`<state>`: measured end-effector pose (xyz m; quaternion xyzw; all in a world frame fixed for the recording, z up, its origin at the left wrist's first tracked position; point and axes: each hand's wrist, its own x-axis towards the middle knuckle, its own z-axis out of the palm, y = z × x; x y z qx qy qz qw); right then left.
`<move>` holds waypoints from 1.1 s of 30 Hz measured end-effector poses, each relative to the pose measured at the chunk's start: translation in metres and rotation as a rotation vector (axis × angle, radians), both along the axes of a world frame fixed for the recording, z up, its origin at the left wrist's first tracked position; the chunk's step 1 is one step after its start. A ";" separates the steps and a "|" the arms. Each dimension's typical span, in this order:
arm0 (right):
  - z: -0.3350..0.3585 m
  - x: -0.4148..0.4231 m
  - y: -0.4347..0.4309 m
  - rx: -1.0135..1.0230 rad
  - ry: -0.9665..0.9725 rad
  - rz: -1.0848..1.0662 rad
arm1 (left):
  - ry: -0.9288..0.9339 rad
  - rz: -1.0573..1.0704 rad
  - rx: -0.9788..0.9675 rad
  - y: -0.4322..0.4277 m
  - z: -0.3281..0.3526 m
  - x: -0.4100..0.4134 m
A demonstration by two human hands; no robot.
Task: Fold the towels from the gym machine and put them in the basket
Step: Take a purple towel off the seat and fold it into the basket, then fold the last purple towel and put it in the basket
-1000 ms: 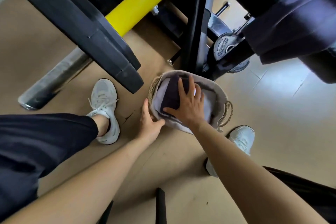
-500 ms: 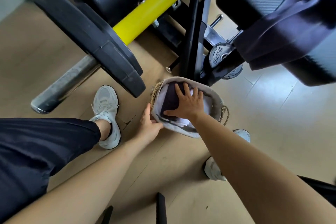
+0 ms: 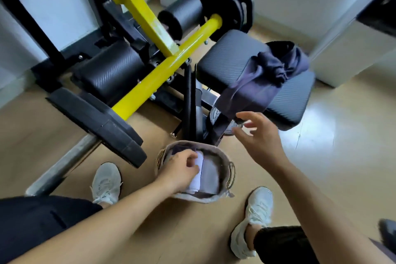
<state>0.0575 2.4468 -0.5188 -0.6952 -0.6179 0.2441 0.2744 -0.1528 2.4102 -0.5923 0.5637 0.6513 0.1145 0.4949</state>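
A grey fabric basket (image 3: 225, 196) with rope handles stands on the floor between my feet. Inside it lie folded towels: a white one (image 3: 198, 174) and a grey one (image 3: 211, 174). My left hand (image 3: 182, 167) is down in the basket, its fingers curled on the white towel. My right hand (image 3: 258, 136) hovers open above the basket, fingers spread, just under the hanging end of a dark purple-grey towel (image 3: 257, 83). That towel lies draped and bunched over the black padded seat (image 3: 227, 58) of the gym machine.
The machine's yellow bar (image 3: 162, 70) with black weight plates (image 3: 102, 122) juts out left of the basket. A black upright post (image 3: 189, 103) rises right behind the basket. My white sneakers (image 3: 107, 182) flank it. A white cabinet (image 3: 351, 49) stands at the right.
My right hand has left the basket and risen toward the hanging dark towel. My left hand moved from the basket's outer rim into the basket. The view tilted upward.
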 end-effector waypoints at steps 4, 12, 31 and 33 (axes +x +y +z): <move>0.007 0.035 0.018 0.220 0.047 -0.235 | -0.119 0.032 0.250 0.040 0.047 0.042; 0.000 0.081 0.062 0.033 -0.352 -0.049 | 0.190 0.055 0.710 0.131 0.078 0.110; 0.021 0.059 0.009 0.041 0.039 0.243 | -0.639 0.131 0.130 0.124 0.108 0.071; 0.028 0.051 -0.008 0.042 0.135 0.209 | -0.640 0.122 0.129 0.099 0.120 0.057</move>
